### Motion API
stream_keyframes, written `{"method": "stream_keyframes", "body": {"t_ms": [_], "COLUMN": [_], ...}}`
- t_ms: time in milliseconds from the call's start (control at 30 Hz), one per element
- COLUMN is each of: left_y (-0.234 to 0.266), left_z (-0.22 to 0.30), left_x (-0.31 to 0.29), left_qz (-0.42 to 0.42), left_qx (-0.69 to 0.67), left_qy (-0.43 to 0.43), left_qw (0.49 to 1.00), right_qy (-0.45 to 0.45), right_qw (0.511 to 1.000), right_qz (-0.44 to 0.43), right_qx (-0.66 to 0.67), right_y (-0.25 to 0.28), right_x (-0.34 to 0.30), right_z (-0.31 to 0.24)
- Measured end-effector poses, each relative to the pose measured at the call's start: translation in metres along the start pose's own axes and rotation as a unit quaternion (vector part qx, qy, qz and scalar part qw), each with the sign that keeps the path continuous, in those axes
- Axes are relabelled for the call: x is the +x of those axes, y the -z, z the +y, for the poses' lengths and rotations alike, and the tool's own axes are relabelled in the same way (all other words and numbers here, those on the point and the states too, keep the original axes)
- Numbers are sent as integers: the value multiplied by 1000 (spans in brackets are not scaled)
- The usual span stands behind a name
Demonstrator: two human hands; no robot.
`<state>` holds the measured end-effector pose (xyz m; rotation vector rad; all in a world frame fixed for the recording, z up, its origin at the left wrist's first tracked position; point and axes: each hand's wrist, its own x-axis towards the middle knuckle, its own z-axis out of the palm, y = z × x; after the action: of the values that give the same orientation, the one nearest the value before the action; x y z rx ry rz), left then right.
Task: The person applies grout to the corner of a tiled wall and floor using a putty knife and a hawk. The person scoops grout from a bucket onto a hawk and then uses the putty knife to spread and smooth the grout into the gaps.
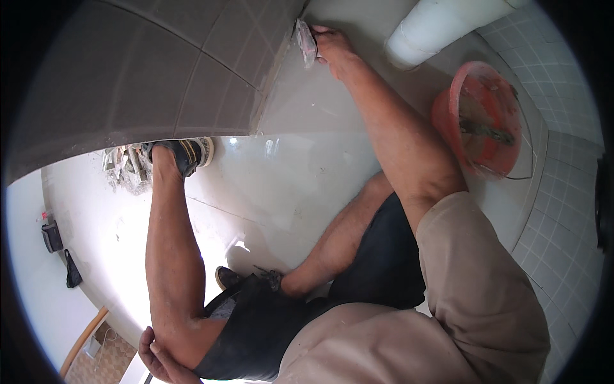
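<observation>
A tiled room under building work is indicated by dark wall tiles (147, 77), a thick white pipe (438, 32) meeting the pale floor (288, 173), a dirt-stained red bucket (456, 96) and a heap of debris (130, 168).

A thick white pipe (441, 32) stands near the far edge. Just right of the pipe and nearer lies a red bucket (455, 105), smeared inside, with a thin wire handle (530, 168) and a dark, grimy stick (489, 132) in it. Right of the pipe runs a wall (558, 185) of small grey tiles. Well left of the pipe and nearer is a heap of rubble (128, 168). Farther left of the pipe are a dark box (52, 237) and a black bag (73, 270); farthest from it, a curved wooden strip (83, 341) and a pale cable (110, 335).
</observation>
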<state>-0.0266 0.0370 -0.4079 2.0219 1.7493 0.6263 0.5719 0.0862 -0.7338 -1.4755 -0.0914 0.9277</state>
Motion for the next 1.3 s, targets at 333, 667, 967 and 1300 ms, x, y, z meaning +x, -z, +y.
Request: {"method": "stream_keyframes", "body": {"t_ms": [333,667,967,1300], "left_y": [-9,-16,-24,-30], "left_z": [0,6,5,10], "left_x": [7,5,1,0], "left_qz": [69,79,71,57], "left_qx": [6,26,40,44], "left_qy": [6,-5,-51,-52], "left_qw": [998,997,995,996], "right_qy": [-21,-26,-22,-4], "right_qw": [997,994,987,986], "right_qz": [-3,-27,-74,-66], "right_qx": [-78,-107,-144,-155], "right_y": [-7,-11,-5,-9], "right_x": [-10,-31,-32,-53], "right_z": [5,18,25,34]}}
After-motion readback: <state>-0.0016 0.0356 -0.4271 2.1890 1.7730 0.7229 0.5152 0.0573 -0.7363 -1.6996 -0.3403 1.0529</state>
